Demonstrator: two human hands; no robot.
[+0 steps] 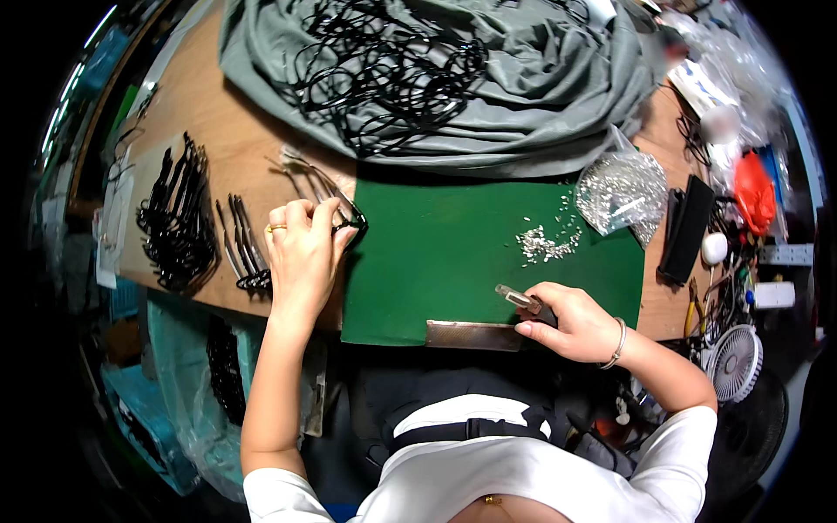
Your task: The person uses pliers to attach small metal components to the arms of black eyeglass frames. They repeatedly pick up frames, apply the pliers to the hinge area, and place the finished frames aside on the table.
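Between left fingers [301,218]: eyeglass frame [344,213]

Probably screws [542,244] on mat [436,288], bag [621,190] right.

I see a clear plastic bag [622,190] full of small silver parts; it lies at the far right corner of the green mat [436,279], and its open top points away from me. Further right, at the far corner of the surface [218,131], there are more clear plastic packages [741,61], crumpled and shiny, and I cannot tell what is inside them. Near them lies a white flat package [697,87] with blue marks.
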